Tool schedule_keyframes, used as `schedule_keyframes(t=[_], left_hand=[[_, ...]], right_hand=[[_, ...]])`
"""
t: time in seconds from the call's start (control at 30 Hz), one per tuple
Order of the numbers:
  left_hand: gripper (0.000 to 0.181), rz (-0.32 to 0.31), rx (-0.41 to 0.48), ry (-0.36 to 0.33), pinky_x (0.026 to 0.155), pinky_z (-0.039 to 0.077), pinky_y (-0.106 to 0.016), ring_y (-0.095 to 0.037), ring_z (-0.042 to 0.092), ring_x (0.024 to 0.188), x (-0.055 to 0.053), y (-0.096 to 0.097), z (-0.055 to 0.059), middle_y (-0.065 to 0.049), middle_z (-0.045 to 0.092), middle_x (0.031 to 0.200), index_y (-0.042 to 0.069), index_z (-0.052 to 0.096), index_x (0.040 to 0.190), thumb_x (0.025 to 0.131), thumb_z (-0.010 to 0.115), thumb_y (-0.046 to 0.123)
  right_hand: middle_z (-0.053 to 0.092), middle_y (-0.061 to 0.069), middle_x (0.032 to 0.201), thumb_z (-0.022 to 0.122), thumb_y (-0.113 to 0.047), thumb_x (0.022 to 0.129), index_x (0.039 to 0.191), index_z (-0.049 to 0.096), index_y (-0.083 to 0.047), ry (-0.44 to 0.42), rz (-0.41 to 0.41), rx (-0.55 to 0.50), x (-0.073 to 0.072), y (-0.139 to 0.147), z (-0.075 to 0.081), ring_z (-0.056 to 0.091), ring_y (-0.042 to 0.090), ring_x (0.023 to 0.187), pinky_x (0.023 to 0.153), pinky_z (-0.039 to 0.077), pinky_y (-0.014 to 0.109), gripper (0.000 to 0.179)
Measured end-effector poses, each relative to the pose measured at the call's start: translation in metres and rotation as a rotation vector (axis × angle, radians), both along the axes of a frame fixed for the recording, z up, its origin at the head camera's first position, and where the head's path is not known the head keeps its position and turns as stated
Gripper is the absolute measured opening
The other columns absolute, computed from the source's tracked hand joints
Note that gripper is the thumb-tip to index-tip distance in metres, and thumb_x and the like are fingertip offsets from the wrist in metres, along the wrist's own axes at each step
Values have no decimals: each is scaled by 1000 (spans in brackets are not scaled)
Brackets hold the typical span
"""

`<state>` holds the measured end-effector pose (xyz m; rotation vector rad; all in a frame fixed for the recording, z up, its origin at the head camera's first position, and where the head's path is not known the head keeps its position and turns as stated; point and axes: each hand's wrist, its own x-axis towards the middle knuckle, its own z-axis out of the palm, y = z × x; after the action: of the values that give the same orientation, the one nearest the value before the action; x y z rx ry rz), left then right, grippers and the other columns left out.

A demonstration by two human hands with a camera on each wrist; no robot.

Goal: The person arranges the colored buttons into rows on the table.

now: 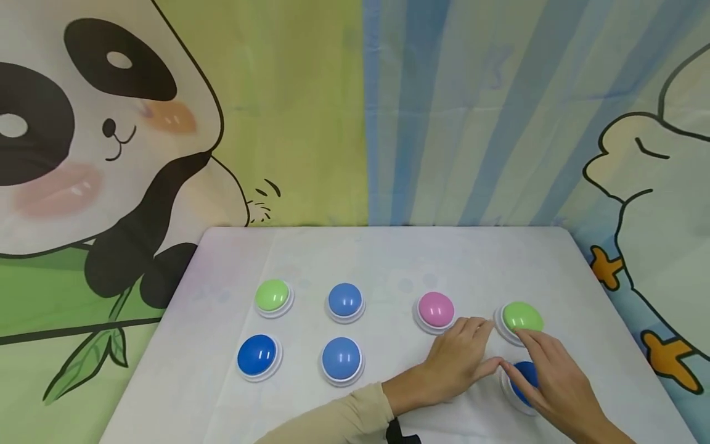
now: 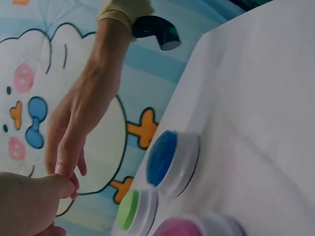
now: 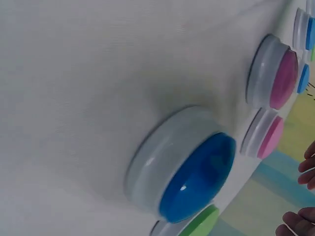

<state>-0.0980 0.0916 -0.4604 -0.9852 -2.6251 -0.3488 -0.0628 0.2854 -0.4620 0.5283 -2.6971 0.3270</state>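
Note:
My left hand (image 1: 452,364) hovers at the right half of the table, beside a pink dome button (image 1: 436,309). My right hand (image 1: 563,382) is above a dark blue button (image 1: 524,379), partly covering it, with its fingers near a light green button (image 1: 522,316). Both hands have loosely extended fingers and hold nothing. In the left wrist view, the left hand (image 2: 29,206) and right hand (image 2: 76,128) meet or overlap at the fingertips; touching is unclear. A second pink button (image 3: 270,137) appears in the right wrist view, hidden from the head view.
On the table's left half stand a light green button (image 1: 272,296), a darker blue button (image 1: 257,356) and two blue buttons, one farther back (image 1: 345,301) and one nearer (image 1: 341,359). A cartoon-printed curtain (image 1: 310,111) borders the white table (image 1: 383,253).

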Motion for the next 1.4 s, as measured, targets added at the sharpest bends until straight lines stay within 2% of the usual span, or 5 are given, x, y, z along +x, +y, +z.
schedule_keyframes(t=[0.27,0.5,0.7,1.07,1.4], left_hand=[[51,86,103,99,96,49,-18,-10,58,110,-6,-53,2,2,64,121,13,60,126,87,68,45],[50,121,104,38,108,44,-37,-18,57,117,-2,-96,-9,-4,62,127,15,61,125,89,64,48],[63,199,117,-30,113,35,-54,-23,52,129,3,-123,-13,-5,58,135,12,53,135,89,61,54],[71,323,243,45,111,33,-62,-31,53,128,5,-170,-15,-12,57,137,8,55,133,79,73,51],[84,363,267,-103,113,18,-71,-35,29,146,8,-208,-9,-10,34,157,16,45,144,75,77,53]], right_hand=[[63,17,117,30,-59,99,121,62,1,187,162,-60,-24,-51,-10,57,33,109,120,15,13,72],[63,16,123,31,-60,97,125,62,-8,145,163,25,-28,-79,-18,57,34,115,91,53,53,66],[64,17,123,33,-60,97,120,65,-9,141,167,45,-32,-94,-15,58,36,115,93,52,55,64],[57,17,135,28,-74,90,127,62,-11,87,107,98,-33,-110,-7,50,39,125,104,42,60,81],[44,15,150,34,-79,84,138,54,-16,19,62,120,-32,-91,-5,37,41,137,109,34,65,85]])
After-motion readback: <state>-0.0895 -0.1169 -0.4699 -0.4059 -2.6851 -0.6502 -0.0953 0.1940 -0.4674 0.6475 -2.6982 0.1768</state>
